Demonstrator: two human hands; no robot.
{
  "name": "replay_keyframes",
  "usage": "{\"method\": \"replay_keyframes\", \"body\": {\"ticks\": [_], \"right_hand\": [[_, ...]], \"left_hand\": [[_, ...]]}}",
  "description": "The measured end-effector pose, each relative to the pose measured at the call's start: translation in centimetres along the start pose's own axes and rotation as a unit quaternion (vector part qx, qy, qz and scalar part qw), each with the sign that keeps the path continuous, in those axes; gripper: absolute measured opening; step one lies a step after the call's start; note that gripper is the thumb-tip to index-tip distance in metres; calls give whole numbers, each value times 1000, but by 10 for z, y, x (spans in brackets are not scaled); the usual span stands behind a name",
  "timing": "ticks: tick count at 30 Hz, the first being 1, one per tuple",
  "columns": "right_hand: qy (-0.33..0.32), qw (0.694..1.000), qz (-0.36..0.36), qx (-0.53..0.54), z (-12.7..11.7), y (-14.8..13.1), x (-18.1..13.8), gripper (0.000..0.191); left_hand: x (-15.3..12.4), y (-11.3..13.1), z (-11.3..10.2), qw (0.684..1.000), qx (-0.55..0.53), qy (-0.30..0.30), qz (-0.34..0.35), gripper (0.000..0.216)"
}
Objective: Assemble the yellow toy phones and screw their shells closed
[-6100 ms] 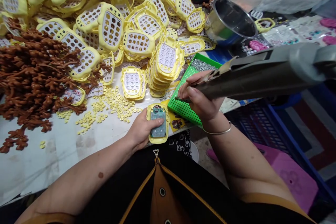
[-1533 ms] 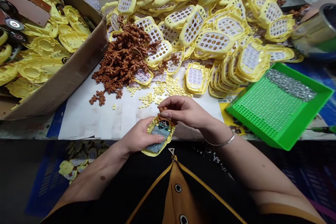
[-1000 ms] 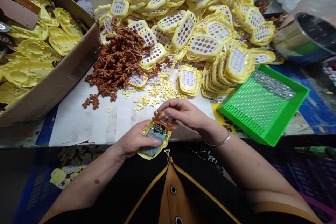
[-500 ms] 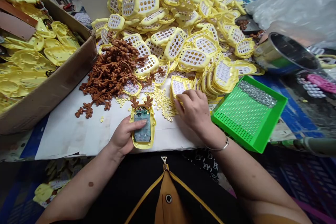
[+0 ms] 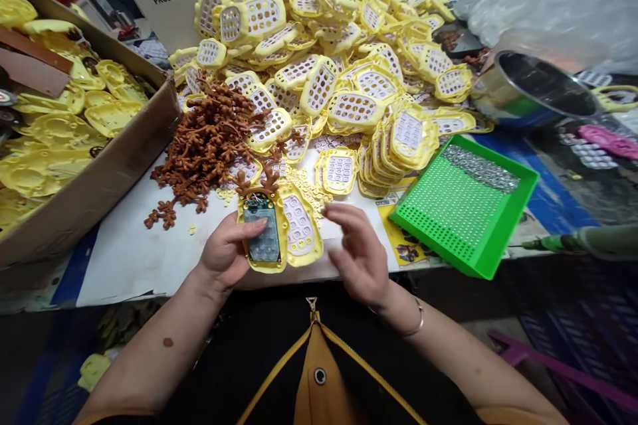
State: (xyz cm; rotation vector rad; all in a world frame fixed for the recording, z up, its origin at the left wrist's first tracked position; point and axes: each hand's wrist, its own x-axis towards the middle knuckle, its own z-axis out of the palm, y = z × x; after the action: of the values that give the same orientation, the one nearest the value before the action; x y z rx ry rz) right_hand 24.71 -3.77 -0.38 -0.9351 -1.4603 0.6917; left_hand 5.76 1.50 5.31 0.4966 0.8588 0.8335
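Note:
My left hand point(image 5: 226, 246) grips a yellow toy phone half point(image 5: 262, 239), thumb laid across its green circuit board. Brown antlers point(image 5: 256, 182) stick out of its top end. Against its right side lies a second yellow shell point(image 5: 302, 229) with a white keypad, slightly tilted. Just right of that shell is my right hand point(image 5: 359, 249), fingers apart and holding nothing. Behind the shells are small yellow rings point(image 5: 299, 179) and a heap of brown antler pieces point(image 5: 199, 139). A short stack of keypad shells point(image 5: 339, 169) stands beyond my right hand.
A green perforated tray point(image 5: 463, 212) with small metal screws point(image 5: 481, 168) sits at the right. Behind it stands a steel bowl point(image 5: 533, 89). Yellow shells point(image 5: 353, 109) pile up at the back. At left, a cardboard box point(image 5: 144, 126) holds more yellow parts.
My right hand has left the stack of keypad shells and come toward me. One keypad shell now lies beside the phone half in my left hand. The view has shifted slightly.

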Motion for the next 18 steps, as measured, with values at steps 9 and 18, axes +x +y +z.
{"method": "replay_keyframes", "body": {"ticks": [9,18], "right_hand": [[-162,736,421,506,27,10,-23,65],[-26,762,434,479,18,6,-12,56]], "left_hand": [[-9,-13,-2,996,3,-62,-71,27],[-19,-7,-18,994,-76,-31,66,51]]}}
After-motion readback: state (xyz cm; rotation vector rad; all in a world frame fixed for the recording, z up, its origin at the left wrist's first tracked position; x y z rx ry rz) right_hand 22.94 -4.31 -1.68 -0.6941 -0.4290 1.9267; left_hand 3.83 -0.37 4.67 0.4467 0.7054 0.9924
